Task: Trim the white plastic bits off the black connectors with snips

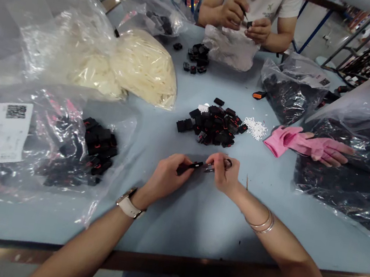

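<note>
My left hand [166, 178] is closed in a pinch on a small black connector part [190, 167] with a red mark, held just above the light blue table [193, 215]. My right hand [224, 171] is closed on a thin metal tool [211, 169] whose tip meets the black part. Just beyond my hands lies a heap of several black connector parts with red tabs [213, 125]. A small pile of tiny white pieces [255, 128] lies to its right.
A pink rubber glove [306, 145] lies right of the heap. Clear bags of black parts sit at left [77, 149] and right [344, 179]; bags of cream strips [143, 65] at back left. Across the table another person's hands [247, 21] hold a small part.
</note>
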The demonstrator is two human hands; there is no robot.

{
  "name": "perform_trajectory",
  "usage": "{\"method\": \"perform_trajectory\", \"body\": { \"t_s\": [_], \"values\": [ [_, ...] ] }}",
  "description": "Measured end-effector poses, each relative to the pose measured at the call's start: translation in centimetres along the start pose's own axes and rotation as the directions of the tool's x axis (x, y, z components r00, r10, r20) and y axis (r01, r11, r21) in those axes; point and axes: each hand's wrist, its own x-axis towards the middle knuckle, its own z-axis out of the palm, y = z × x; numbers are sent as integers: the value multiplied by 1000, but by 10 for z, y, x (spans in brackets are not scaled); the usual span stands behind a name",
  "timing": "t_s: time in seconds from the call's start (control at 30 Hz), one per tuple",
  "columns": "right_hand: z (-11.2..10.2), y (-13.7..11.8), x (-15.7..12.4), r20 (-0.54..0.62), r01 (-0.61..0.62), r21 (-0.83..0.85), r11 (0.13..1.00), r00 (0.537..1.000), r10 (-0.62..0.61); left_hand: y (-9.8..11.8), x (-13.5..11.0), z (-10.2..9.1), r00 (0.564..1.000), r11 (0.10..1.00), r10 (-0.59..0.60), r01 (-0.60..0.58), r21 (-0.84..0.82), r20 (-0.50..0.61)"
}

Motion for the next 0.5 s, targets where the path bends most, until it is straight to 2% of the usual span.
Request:
{"method": "perform_trajectory", "body": {
  "t_s": [0.33, 0.5],
  "values": [
    [6, 0, -6, -3, 60, -77, 995, 998, -61, 1, -1, 0, 1000, 1000, -8, 8, 1, 10],
    [5, 0, -5, 5, 48, -122, 991, 999, -48, 1, 0, 0, 1000, 1000, 7, -8, 26, 4]
  ]
}}
